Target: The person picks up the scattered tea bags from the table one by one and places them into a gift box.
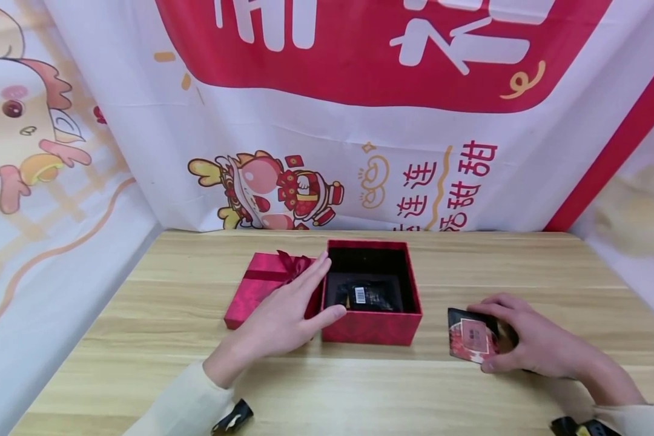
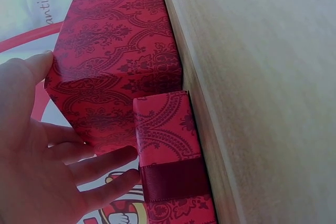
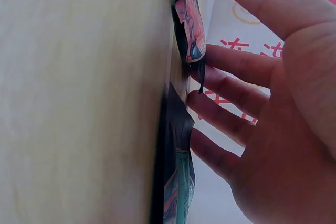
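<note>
A deep red patterned gift box (image 1: 367, 329) stands uncovered, with a black packet (image 1: 383, 297) bearing a barcode label lying inside. My left hand (image 1: 283, 315) has its fingers extended along the box's left side, the thumb by its front rim. Left of the box lies the red lid (image 1: 253, 295), partly hidden by that hand; its ribbon (image 2: 176, 179) shows in the left wrist view. To the right, my right hand (image 1: 539, 339) pinches a flat black-and-red packet (image 1: 460, 339) between thumb and fingers, close over the table. Another dark packet (image 3: 181, 129) lies beneath the right hand's outer fingers.
Everything stands on a light wood-grain table (image 1: 360, 387). A printed white and red cloth (image 1: 316, 127) hangs right behind the table's back edge, and a cloth with cartoon figures (image 1: 43, 200) closes off the left side.
</note>
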A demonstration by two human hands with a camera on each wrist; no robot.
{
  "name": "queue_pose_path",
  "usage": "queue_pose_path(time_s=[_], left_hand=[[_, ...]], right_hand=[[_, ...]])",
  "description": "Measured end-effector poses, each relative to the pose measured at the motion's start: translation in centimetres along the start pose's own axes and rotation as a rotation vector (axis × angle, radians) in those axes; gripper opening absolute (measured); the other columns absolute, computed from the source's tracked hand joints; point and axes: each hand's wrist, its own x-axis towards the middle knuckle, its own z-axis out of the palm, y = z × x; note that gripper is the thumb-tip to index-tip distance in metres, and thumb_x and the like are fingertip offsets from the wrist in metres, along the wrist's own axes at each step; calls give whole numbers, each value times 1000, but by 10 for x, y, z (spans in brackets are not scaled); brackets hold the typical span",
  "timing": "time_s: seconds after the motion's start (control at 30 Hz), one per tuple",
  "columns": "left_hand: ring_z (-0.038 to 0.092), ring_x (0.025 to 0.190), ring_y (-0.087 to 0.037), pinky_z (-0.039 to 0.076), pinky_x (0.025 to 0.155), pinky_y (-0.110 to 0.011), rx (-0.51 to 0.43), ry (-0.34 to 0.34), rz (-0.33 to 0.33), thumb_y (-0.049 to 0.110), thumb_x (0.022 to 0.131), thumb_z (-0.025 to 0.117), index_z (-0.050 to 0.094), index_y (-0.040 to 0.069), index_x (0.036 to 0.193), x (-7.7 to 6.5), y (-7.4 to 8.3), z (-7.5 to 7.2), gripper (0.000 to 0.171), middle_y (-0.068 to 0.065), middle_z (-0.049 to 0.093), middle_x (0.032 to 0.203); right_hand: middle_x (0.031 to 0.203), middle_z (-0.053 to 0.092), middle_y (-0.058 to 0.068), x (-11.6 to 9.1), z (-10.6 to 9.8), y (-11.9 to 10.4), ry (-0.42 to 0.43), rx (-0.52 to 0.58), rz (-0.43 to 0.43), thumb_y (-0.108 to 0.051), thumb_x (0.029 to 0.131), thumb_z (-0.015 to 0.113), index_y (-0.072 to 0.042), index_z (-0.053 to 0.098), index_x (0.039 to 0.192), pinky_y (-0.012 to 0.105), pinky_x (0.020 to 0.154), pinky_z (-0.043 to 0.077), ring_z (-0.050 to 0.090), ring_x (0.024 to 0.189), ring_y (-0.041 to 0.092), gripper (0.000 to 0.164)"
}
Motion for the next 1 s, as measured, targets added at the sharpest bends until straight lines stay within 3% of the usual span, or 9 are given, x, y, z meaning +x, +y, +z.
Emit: queue_pose_path(time_s=[0.37, 0.6, 1.0], left_hand=[[29, 163, -17, 40, 125, -55, 8, -5, 6, 78, 98, 49, 13, 36, 171, 1, 0, 0, 91, 18, 8, 179], [29, 163, -18, 40, 125, -56, 3, -5, 2, 75, 99, 52, 14, 35, 171, 0, 0, 0, 90, 18, 8, 179], [31, 162, -20, 43, 123, -56, -1, 0, 1, 66, 101, 58, 15, 34, 171, 1, 1, 0, 88, 15, 10, 180]], right_hand=[[140, 55, 0, -2, 1, 1, 31, -33, -14, -52, 67, 99, -24, 67, 141, 14, 96, 41, 46, 122, 7, 86], [138, 57, 0, 0, -1, -3, 60, -32, -37, -54, 70, 97, -25, 66, 140, 16, 96, 43, 52, 119, 11, 82], [141, 55, -3, 4, -9, -12, 38, -52, 24, -58, 78, 90, -28, 60, 147, 29, 90, 53, 56, 112, 15, 82]])
